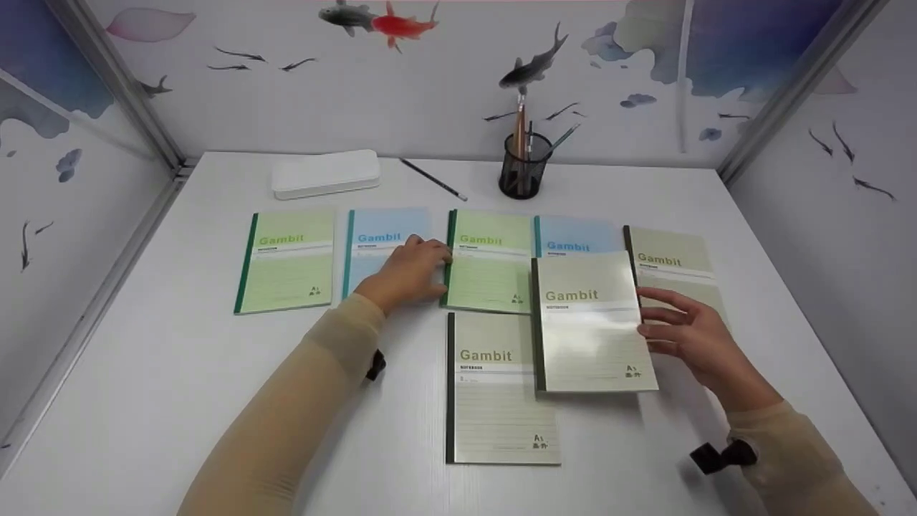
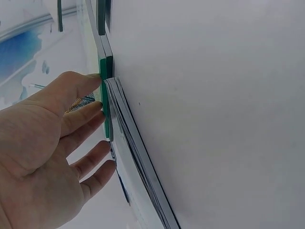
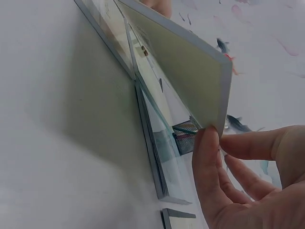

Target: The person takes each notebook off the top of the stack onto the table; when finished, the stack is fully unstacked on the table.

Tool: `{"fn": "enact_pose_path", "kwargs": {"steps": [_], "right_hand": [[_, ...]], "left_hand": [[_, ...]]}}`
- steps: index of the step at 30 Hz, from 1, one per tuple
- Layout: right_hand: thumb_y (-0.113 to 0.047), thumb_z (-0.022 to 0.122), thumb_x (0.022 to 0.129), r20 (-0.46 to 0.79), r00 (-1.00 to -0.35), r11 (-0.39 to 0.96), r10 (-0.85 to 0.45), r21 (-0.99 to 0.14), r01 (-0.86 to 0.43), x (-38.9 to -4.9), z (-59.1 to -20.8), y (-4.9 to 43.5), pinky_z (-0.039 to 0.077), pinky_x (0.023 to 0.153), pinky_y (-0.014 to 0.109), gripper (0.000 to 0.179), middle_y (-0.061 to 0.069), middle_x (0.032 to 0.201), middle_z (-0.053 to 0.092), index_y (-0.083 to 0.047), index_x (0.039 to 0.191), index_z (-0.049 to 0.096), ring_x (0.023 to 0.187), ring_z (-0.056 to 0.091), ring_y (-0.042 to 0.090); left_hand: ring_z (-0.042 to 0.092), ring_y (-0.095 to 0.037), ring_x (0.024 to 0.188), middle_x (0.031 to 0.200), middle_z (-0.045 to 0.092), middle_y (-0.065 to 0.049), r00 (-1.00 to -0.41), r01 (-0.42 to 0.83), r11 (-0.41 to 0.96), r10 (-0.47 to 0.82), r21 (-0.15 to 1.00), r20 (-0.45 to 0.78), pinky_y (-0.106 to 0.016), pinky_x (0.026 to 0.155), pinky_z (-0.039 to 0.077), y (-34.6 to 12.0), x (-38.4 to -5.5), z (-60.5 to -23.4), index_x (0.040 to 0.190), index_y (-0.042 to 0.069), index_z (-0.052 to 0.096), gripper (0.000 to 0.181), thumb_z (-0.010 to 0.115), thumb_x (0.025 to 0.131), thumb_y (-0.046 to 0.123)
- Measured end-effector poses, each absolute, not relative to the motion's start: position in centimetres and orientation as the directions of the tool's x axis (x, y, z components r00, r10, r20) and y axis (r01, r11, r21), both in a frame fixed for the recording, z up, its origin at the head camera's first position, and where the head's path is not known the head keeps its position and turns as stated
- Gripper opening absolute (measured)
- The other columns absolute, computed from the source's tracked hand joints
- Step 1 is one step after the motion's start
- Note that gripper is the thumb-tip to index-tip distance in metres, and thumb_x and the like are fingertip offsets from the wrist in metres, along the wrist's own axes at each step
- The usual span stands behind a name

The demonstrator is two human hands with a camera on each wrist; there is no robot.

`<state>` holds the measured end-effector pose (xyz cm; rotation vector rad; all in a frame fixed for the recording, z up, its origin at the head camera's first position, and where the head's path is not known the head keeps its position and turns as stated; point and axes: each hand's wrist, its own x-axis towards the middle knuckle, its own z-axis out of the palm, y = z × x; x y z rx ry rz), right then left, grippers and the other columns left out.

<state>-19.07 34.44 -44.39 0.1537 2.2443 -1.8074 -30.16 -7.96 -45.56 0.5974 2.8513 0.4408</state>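
My right hand (image 1: 691, 340) pinches the right edge of a beige Gambit notebook (image 1: 594, 337). In the right wrist view that notebook (image 3: 186, 62) is tilted and raised off the table, between thumb and fingers. It overlaps the right blue notebook (image 1: 573, 233) and another beige notebook (image 1: 494, 423) in front. My left hand (image 1: 408, 272) reaches over the left blue notebook (image 1: 390, 222), its fingertips touching the dark green spine of the middle green notebook (image 1: 487, 276). In the left wrist view those fingers are loosely extended along the green spine (image 2: 106, 95), where two spines show together.
Another green notebook (image 1: 286, 265) lies at the row's left end, a beige one (image 1: 673, 251) at its right. Behind them are a white case (image 1: 326, 175), a pencil (image 1: 433, 179) and a black mesh pen holder (image 1: 521, 168). Printed panels (image 1: 430, 100) enclose the table.
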Motion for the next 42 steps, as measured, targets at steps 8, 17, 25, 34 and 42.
{"fn": "enact_pose_path", "kwargs": {"steps": [8, 17, 25, 34, 42], "right_hand": [[-0.006, 0.077, 0.091, -0.304, -0.946, 0.281, -0.114, -0.923, 0.262, -16.4, -44.6, 36.7, 0.063, 0.080, 0.032, 0.070, -0.010, 0.115, 0.073, -0.014, 0.154, 0.046, 0.100, 0.073, 0.010], [-0.006, 0.075, 0.092, -0.357, -0.918, 0.302, -0.174, -0.906, 0.296, -14.4, -44.6, 37.8, 0.064, 0.081, 0.037, 0.066, -0.004, 0.115, 0.073, -0.015, 0.152, 0.049, 0.099, 0.074, 0.016], [-0.008, 0.074, 0.093, -0.396, -0.901, 0.346, -0.177, -0.882, 0.320, -13.5, -45.0, 38.0, 0.064, 0.081, 0.037, 0.064, -0.002, 0.114, 0.073, -0.014, 0.152, 0.048, 0.098, 0.074, 0.016], [-0.010, 0.077, 0.089, -0.411, -0.909, 0.530, -0.065, -0.786, 0.318, -13.0, -45.3, 36.6, 0.065, 0.076, 0.040, 0.073, 0.015, 0.114, 0.071, 0.000, 0.153, 0.043, 0.090, 0.074, 0.023], [-0.008, 0.080, 0.085, -0.422, -0.906, 0.680, -0.019, -0.670, 0.298, -13.0, -44.7, 35.3, 0.065, 0.072, 0.036, 0.071, 0.015, 0.107, 0.070, 0.004, 0.147, 0.048, 0.086, 0.072, 0.021]], "left_hand": [[0.045, -0.029, 0.137, 0.153, 0.054, -0.003, -0.901, 0.358, 0.876, 0.415, 0.324, -0.125, -0.046, 0.117, 0.040, -7.7, -30.2, -45.5, 0.144, 0.013, 0.060, 0.053, 0.074, 0.094, 0.026], [0.045, -0.029, 0.138, 0.153, 0.054, -0.003, -0.901, 0.360, 0.873, 0.417, 0.329, -0.122, -0.046, 0.119, 0.038, -7.6, -29.7, -45.2, 0.144, 0.011, 0.060, 0.053, 0.074, 0.095, 0.026], [0.045, -0.027, 0.138, 0.153, 0.054, -0.001, -0.905, 0.350, 0.879, 0.407, 0.323, -0.125, -0.045, 0.118, 0.039, -7.6, -29.8, -45.1, 0.145, 0.014, 0.059, 0.054, 0.074, 0.094, 0.027], [0.046, -0.026, 0.134, 0.152, 0.055, -0.001, -0.905, 0.357, 0.884, 0.407, 0.303, -0.121, -0.045, 0.116, 0.040, -7.7, -30.0, -45.4, 0.142, 0.013, 0.062, 0.051, 0.073, 0.094, 0.026], [0.046, -0.026, 0.134, 0.152, 0.055, -0.001, -0.907, 0.348, 0.885, 0.401, 0.308, -0.128, -0.045, 0.116, 0.041, -7.7, -30.0, -45.4, 0.143, 0.012, 0.061, 0.053, 0.074, 0.094, 0.027]]}}
